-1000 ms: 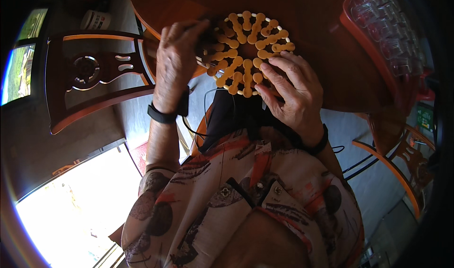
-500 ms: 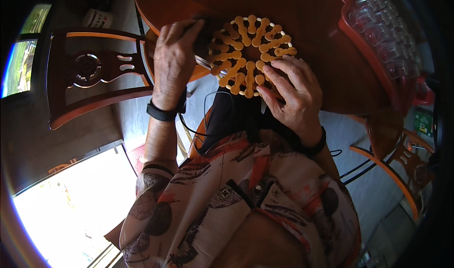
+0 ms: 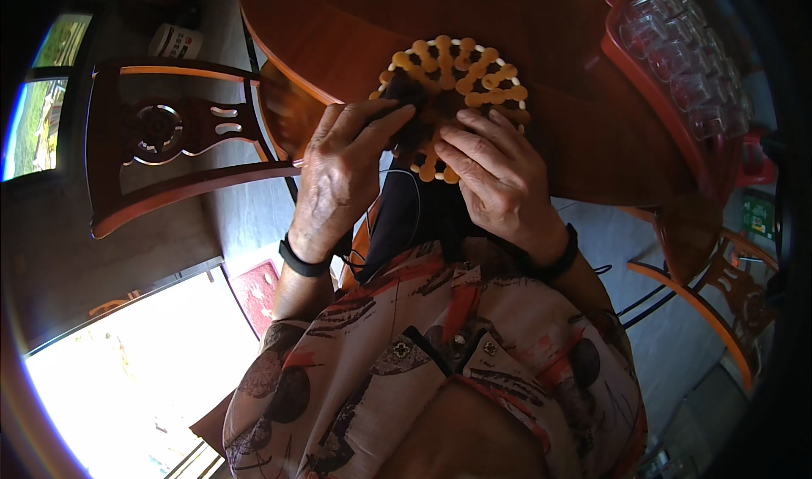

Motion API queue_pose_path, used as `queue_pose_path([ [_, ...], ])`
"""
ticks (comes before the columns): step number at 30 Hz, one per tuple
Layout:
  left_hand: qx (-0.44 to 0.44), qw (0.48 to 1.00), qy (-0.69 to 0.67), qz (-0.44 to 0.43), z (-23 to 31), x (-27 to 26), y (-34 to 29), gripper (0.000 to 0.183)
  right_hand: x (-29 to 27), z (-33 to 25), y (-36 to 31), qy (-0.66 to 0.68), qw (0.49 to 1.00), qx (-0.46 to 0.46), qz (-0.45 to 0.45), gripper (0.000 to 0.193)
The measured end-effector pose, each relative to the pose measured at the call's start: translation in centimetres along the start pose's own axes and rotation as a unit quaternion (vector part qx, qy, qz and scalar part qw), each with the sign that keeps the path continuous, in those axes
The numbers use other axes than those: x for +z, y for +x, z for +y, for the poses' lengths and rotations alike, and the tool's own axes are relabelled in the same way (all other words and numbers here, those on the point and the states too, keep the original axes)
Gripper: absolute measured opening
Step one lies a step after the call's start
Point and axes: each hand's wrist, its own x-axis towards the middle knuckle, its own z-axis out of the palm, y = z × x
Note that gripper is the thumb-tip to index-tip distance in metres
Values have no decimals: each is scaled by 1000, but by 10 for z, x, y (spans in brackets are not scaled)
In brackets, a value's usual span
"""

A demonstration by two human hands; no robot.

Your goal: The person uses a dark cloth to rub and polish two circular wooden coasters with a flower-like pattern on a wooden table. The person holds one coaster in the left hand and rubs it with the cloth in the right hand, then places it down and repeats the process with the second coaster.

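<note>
A round trivet (image 3: 447,60) of yellow-brown knobbed pieces, with pale beads around its rim, lies near the table's front edge. My left hand (image 3: 340,158) is closed on a dark, soft-looking cloth (image 3: 401,98), which covers the trivet's left part. My right hand (image 3: 507,175) grips the near right side of the trivet, fingers bent over its pieces. Both hands hide much of its middle and near side. The cloth's full shape does not show.
The round wooden table (image 3: 338,22) carries a red tray (image 3: 630,73) of clear glasses (image 3: 677,60) at the right. A carved wooden chair (image 3: 194,132) stands left, another chair (image 3: 710,297) at the lower right. A thin dark cable (image 3: 414,183) hangs near my lap.
My left hand has come down and right with the dark cloth, onto the trivet's left part. My right hand has shifted slightly left, its fingers further over the trivet.
</note>
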Motion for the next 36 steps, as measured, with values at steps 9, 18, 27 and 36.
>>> queue_pose_path([
  [9,19,998,30,48,-7,6,12,50,-36,5,3,-5,998,18,-68,40],
  [18,-33,999,19,-23,8,-7,9,48,-1,-1,3,-11,1000,10,-15,28],
  [27,55,998,35,-8,1,19,18,48,-4,4,6,12,1000,26,8,24],
  [36,-44,995,69,53,-19,-4,46,51,-1,3,7,23,999,34,28,26],
])
